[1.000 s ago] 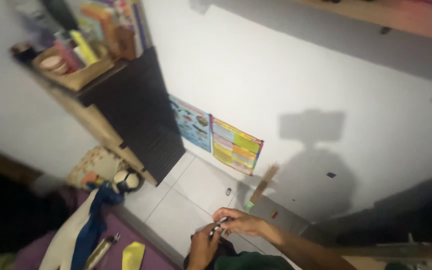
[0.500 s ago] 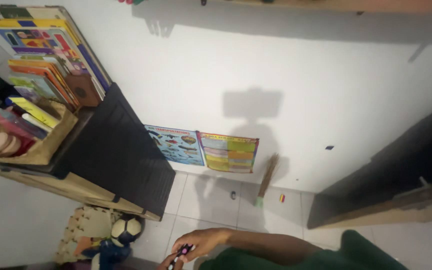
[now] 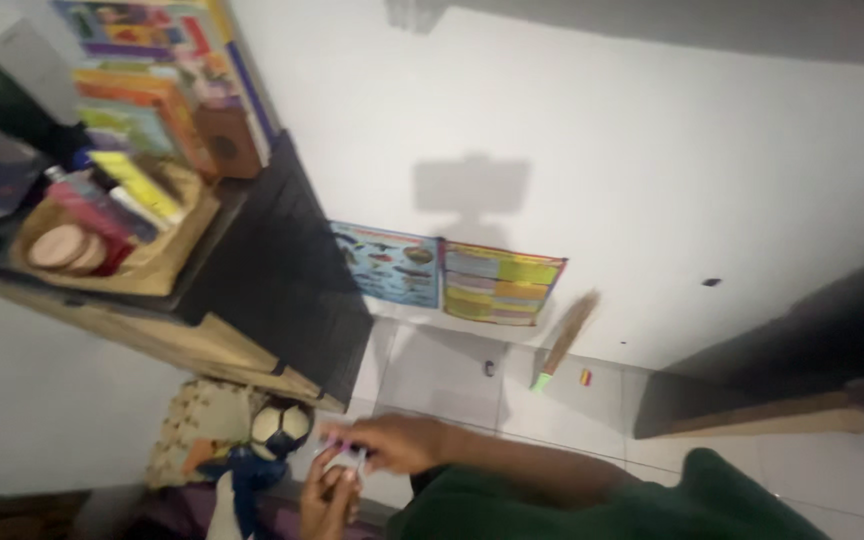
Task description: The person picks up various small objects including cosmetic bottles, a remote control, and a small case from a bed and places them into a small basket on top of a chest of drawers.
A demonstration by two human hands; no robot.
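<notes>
While both the left hand and right hand pinch a small blurred white-and-purple object, a black-and-white ball lies just beside them on the floor.

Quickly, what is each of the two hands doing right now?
Left hand: closed on a small light object.
Right hand: pinching the same object from above.

Green sleeve (black-and-white ball)

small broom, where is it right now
In the head view the small broom leans against the white wall, right of the two posters, above the hands.
</notes>
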